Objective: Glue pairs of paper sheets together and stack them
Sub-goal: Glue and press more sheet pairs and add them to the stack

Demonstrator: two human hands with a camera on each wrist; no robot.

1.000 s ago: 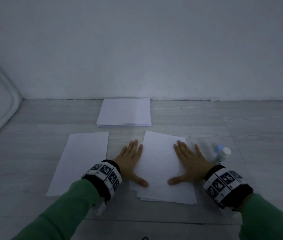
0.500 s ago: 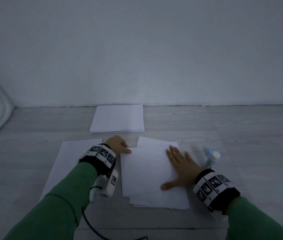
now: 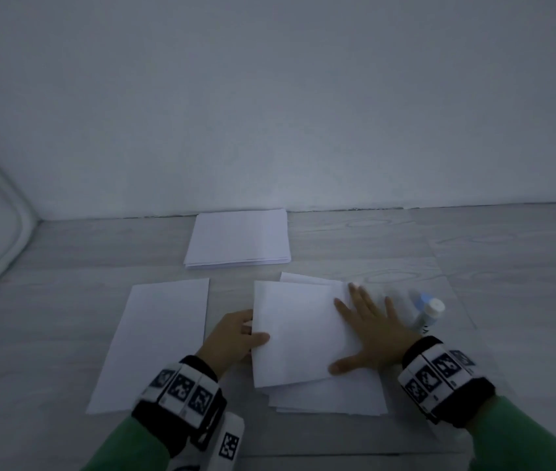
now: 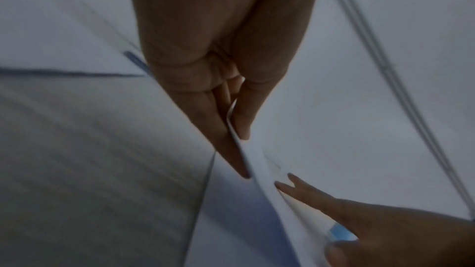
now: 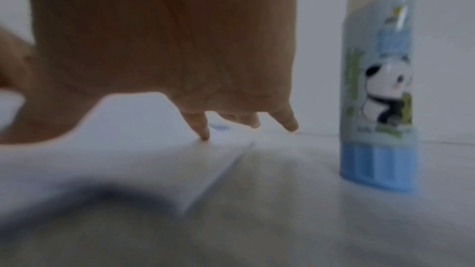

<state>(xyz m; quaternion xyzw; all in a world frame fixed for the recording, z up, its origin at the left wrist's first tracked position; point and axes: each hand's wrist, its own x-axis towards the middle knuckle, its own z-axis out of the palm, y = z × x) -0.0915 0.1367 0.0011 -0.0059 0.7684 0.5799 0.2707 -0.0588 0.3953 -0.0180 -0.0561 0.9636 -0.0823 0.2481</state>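
The top sheet (image 3: 295, 331) is thin, light and floppy, so it is best held at an edge. It lies on a small pile at 6 o'clock on the floor (image 3: 473, 253). The left hand (image 3: 234, 338) pinches its left edge. The right hand (image 3: 373, 329) lies flat and spread on it.

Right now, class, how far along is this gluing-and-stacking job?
Looks done: some sheets already lie in the near pile. In hand: the left hand pinches the edge of the top sheet while the right hand lies flat on it. The glue stick stands aside. Left: the single sheet and the far stack lie untouched.
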